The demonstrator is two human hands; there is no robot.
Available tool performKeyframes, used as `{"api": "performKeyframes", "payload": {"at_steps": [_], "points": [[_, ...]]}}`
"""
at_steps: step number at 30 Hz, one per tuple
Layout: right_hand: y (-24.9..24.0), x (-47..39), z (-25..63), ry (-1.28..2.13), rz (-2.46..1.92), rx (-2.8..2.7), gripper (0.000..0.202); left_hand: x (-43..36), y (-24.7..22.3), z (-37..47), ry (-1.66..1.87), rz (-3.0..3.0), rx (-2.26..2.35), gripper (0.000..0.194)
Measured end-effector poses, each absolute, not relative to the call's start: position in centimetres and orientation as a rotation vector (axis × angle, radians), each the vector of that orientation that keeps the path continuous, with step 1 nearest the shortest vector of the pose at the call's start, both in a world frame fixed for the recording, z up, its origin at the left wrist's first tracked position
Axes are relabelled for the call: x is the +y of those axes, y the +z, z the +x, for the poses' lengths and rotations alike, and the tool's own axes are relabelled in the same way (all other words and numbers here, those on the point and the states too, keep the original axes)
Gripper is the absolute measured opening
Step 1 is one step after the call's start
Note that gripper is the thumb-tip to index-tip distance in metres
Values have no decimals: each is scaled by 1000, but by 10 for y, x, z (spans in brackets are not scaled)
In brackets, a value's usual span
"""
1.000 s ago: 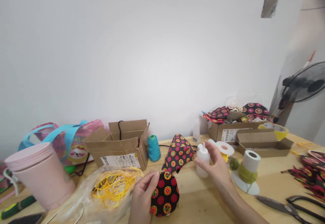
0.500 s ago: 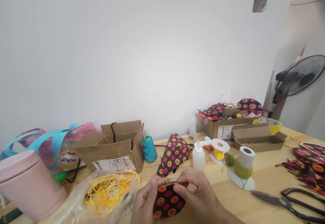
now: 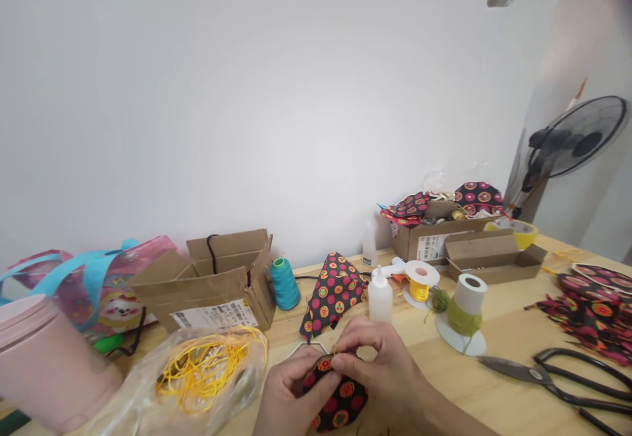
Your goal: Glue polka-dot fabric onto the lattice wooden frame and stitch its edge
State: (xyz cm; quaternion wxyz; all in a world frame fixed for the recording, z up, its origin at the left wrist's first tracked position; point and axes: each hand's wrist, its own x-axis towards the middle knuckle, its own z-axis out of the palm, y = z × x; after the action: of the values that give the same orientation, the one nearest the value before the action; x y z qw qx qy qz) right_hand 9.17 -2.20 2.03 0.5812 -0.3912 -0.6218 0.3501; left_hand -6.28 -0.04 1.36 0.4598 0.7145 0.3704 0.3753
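Both hands meet at the bottom centre over a small black fabric piece printed with red, orange and green flower circles. My left hand grips its left side, the thumb lying across the front. At the upper edge, my right hand pinches the piece between thumb and fingers; a tiny tan bit shows at the fingertips, too small to name. Just beyond the hands lies a larger patterned fabric piece. A white squeeze bottle stands close behind my right hand.
Black-handled scissors lie at right, near patterned scraps. Yellow cord in a plastic bag, a pink bin and a cardboard box occupy the left. Teal thread, a green ribbon roll and a filled box stand farther back.
My left thumb has moved across the front of the fabric piece, covering more of it. My right fingers have shifted slightly left along the top edge. The camera view has moved a little.
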Motion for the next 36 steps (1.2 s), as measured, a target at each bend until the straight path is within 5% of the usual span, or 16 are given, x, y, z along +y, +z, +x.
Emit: {"api": "performKeyframes", "payload": {"at_steps": [14, 26, 36], "points": [[21, -17, 93, 1321, -848, -1184, 20, -1, 13, -63, 884, 1730, 996, 12], [23, -20, 92, 1246, -994, -1209, 37, 0, 10, -62, 918, 1704, 961, 9], [18, -20, 87, 1049, -986, -1291, 16, 1, 12, -62, 895, 1741, 1004, 14]]}}
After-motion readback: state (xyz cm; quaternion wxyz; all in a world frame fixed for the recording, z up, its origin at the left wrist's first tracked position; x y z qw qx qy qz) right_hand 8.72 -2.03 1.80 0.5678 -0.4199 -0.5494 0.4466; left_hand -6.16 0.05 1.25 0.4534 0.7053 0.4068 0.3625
